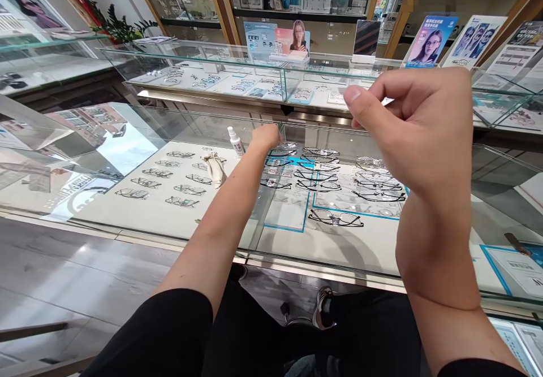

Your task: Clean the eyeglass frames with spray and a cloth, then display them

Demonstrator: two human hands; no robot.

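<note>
My left hand (265,137) reaches into a glass display case (127,235) and rests at the far left end of several rows of eyeglasses (322,173) on a blue-edged mat. Its fingers are turned away from me and hidden. My right hand (416,122) is raised in front of me above the case, fingers curled in, thumb pointing left, nothing visible in it. A small white spray bottle (235,141) stands just left of my left hand, with a crumpled cloth (215,168) beside it. One dark-framed pair of glasses (335,217) lies alone nearer to me.
More glasses (165,179) lie in rows on the white tray at the left. A second glass counter (280,77) behind holds frames and advertising cards (292,40). My shoe (324,306) shows on the grey floor below.
</note>
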